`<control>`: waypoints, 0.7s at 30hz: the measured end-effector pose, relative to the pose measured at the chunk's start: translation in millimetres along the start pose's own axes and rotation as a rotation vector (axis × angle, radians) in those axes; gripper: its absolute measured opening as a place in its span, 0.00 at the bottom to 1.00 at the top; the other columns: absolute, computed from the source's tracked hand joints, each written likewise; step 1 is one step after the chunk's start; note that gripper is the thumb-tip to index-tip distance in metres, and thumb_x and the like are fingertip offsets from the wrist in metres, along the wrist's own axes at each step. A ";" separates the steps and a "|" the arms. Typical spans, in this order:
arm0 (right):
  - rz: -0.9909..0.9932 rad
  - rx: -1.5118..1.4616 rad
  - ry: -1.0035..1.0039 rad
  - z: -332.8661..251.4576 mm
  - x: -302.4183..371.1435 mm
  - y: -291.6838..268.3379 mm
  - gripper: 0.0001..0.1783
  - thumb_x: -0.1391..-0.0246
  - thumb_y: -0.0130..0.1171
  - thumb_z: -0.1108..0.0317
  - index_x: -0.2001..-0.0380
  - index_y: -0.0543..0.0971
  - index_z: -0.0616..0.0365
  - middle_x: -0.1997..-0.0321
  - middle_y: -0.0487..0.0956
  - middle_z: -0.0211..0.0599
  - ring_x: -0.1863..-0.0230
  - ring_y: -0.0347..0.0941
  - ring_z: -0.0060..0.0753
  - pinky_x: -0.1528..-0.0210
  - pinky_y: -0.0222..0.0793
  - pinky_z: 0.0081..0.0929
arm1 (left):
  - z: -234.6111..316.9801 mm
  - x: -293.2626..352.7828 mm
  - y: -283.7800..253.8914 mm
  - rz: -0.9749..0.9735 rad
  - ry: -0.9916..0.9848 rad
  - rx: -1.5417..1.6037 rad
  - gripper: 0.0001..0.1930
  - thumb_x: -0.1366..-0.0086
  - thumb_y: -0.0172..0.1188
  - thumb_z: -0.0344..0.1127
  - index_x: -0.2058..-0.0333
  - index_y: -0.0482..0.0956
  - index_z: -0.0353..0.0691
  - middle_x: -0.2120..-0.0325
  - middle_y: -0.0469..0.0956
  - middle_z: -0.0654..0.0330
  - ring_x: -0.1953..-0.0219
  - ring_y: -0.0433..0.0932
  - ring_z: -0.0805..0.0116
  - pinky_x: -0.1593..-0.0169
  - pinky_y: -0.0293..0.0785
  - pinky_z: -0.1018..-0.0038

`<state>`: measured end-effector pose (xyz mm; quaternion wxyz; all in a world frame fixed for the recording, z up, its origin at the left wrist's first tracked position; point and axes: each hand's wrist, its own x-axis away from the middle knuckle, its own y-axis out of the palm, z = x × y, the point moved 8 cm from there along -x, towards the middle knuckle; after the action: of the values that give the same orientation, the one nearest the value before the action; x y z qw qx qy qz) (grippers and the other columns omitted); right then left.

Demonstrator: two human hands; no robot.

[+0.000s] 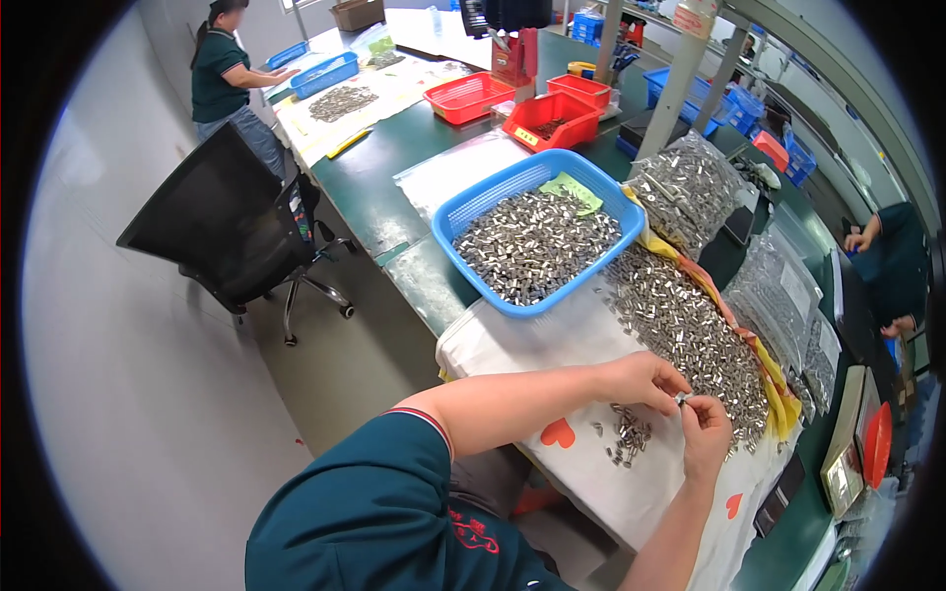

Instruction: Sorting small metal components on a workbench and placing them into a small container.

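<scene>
My left hand (642, 381) and my right hand (706, 433) meet over a white cloth (522, 355) printed with red hearts. Both are closed, thumbs and fingertips pinched around one small shiny metal piece (682, 399); its exact shape is too small to make out. Just beyond my fingers spreads a large heap of small metal pieces (690, 325), short and silvery. A smaller pile of metal pieces (628, 436) lies below my left hand. Farther off, a blue plastic basket (455, 271) holds many similar pieces and a light green slip of paper (572, 191).
Clear bags of metal parts (690, 187) line the right side, beside a yellow-and-red cloth edge (724, 305). Red bins (557, 120) stand farther back on the green table (370, 192). A black office chair (212, 212) is at left. Another person (232, 84) works at the far end.
</scene>
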<state>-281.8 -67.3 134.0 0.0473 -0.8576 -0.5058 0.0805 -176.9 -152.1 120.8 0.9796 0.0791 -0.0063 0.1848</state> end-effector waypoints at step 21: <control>0.031 0.459 -0.365 -33.5 2.9 35.6 0.03 0.63 0.54 0.71 0.82 0.72 0.58 0.78 0.73 0.38 0.72 0.69 0.41 0.67 0.65 0.35 | -24.9 6.1 -30.7 0.088 -0.063 -0.093 0.19 0.50 0.55 0.17 0.56 0.70 0.29 0.66 0.75 0.59 0.66 0.73 0.76 0.62 0.70 0.82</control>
<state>-243.6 -82.0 160.9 0.1472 -0.8035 -0.4611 0.3466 -160.6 -174.2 91.7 0.9724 0.0388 -0.0493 0.2248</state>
